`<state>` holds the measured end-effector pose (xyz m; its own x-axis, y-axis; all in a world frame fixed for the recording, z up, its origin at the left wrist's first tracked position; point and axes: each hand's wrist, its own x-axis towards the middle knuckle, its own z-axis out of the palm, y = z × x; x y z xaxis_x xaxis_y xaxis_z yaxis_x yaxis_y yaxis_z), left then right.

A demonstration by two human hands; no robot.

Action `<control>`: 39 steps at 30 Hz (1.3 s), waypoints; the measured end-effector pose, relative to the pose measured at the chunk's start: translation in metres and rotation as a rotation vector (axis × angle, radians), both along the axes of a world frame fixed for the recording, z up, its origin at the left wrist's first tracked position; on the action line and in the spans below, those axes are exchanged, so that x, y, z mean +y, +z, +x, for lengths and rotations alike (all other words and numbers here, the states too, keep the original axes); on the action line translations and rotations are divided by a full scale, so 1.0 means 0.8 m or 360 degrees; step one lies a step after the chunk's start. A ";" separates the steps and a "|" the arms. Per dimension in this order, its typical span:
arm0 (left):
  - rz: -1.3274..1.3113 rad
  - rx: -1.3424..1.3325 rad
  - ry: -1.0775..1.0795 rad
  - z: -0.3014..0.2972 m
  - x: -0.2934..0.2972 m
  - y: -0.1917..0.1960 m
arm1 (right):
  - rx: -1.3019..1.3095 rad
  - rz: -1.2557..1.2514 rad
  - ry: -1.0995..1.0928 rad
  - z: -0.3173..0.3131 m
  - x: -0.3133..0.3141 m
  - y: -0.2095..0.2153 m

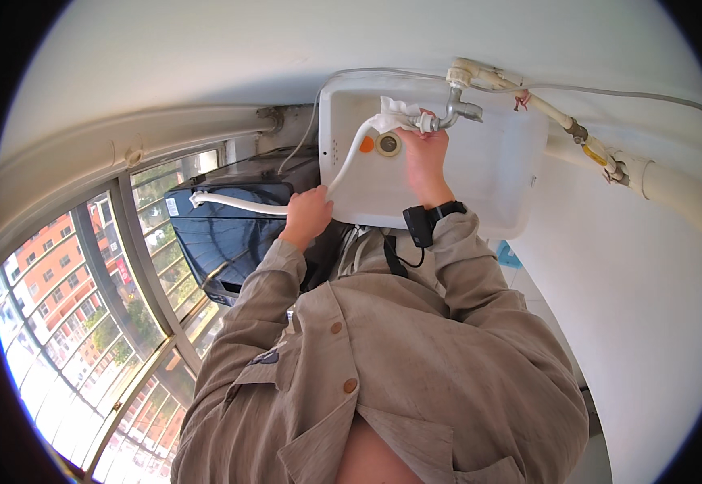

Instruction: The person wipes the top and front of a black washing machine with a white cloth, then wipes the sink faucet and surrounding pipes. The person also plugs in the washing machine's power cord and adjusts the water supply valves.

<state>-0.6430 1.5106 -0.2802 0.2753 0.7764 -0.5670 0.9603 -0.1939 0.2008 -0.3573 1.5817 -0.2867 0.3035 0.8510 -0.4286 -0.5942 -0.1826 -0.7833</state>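
A white hose (352, 155) runs from the tap over the sink's left side to the top of a dark washing machine (230, 230). My left hand (309, 213) is closed around it near the sink's front left corner. My right hand (427, 160) is closed at the hose connector (427, 123), where it meets the metal tap (455, 109); some fingers are hidden. Crumpled white material (397, 109), perhaps cloth or tissue, sits around the hose end beside those fingers. The hose's other end (198, 198) lies loose on the machine.
The white sink (488, 206) has a drain (388, 144) and an orange disc (367, 144) beside it. Pipes with a yellow-handled valve (595, 155) run along the right wall. A thin grey cable (609, 92) crosses behind the sink. Barred windows (93, 306) stand at left.
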 end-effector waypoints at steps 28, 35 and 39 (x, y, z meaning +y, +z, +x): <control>0.0777 -0.0431 0.0142 -0.027 -0.039 0.034 | -0.0347 0.0184 0.0553 -0.053 0.028 -0.106; 0.0918 -0.0257 0.0290 -0.052 -0.061 0.063 | -0.0482 -0.0150 0.1264 -0.063 0.020 -0.150; 0.0975 -0.0312 0.0410 -0.063 -0.072 0.068 | -0.0113 -0.0328 0.1176 -0.082 -0.013 -0.155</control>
